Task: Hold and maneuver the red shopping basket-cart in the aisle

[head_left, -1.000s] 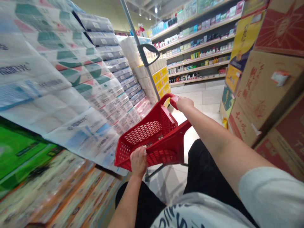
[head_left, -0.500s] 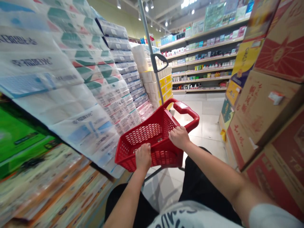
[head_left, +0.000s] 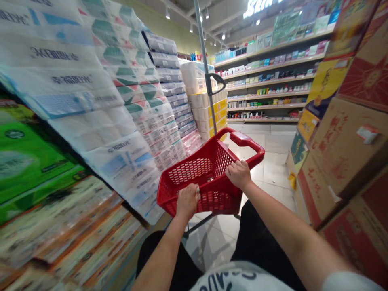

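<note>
A red plastic shopping cart (head_left: 224, 198) with perforated basket walls stands in front of my legs, turned at an angle. My left hand (head_left: 187, 199) is closed over the near rim of its basket. Farther right along the same rim, my right hand (head_left: 238, 173) grips the edge close to the handle end. The red looped handle (head_left: 256, 147) sticks out to the right, with neither hand on it. From the far side of the cart rises a grey pole (head_left: 201, 44) with a dark loop (head_left: 216, 85). Inside the basket I see only its red walls and floor.
Tall stacks of wrapped paper packs (head_left: 106, 105) line the left, close to the cart. Green packages (head_left: 30, 157) sit nearer on that side. Cardboard cartons (head_left: 342, 141) are piled on the right. Pale floor tiles (head_left: 275, 169) lead towards stocked shelves (head_left: 273, 76) at the back.
The cart, both hands and the surroundings appear shifted to the right and slightly lower in view. Both hands keep their hold on the basket rim.
</note>
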Motion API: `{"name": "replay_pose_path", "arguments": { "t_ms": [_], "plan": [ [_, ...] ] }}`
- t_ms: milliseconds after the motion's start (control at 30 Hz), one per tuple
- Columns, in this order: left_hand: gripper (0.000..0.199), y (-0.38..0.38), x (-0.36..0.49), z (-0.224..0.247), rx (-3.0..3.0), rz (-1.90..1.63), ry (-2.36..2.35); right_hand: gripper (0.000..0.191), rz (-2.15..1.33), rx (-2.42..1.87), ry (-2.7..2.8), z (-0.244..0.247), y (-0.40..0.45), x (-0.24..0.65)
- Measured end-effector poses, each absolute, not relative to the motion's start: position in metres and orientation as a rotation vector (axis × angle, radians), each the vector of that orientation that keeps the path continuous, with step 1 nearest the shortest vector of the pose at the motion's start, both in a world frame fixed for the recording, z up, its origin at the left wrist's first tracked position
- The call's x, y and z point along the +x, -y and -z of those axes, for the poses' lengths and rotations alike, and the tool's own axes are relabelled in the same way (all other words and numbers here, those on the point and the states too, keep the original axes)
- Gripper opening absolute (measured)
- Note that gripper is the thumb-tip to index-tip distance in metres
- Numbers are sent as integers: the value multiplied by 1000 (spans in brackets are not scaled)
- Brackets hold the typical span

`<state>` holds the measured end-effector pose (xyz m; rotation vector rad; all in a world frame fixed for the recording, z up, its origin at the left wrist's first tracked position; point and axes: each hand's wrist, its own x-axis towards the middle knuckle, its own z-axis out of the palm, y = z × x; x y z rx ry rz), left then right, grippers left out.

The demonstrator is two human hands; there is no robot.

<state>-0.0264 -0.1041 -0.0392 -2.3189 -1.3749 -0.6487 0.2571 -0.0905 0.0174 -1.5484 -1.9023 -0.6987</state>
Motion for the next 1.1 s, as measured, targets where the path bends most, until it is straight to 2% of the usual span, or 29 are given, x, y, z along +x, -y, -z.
{"name": "replay_pose_path", "arguments": {
  "t_ms": [200, 567, 667, 800, 933, 1100],
  "plan": [
    [31, 108, -79, 48, -2124, 661, 1593, 38, 709, -1556, 1875, -17, 89, 249],
    [38, 101, 57, 23, -2321, 774, 1312, 34, 757, -1527, 1879, -15, 90, 230],
    [35, 100, 36, 26, -2331, 726, 1328, 35, 761, -1524, 1891, -17, 91, 231],
    [33, 103, -38, 43, -2275, 660, 1430, 35, 766, -1505, 1903, -16, 92, 233],
    [33, 108, -100, 52, -2174, 748, 1551, 36, 810, -1455, 1866, -14, 90, 232],
    [35, 107, -63, 35, -1964, 831, 1816, 37, 857, -1419, 1766, -12, 87, 227]
  ]
}}
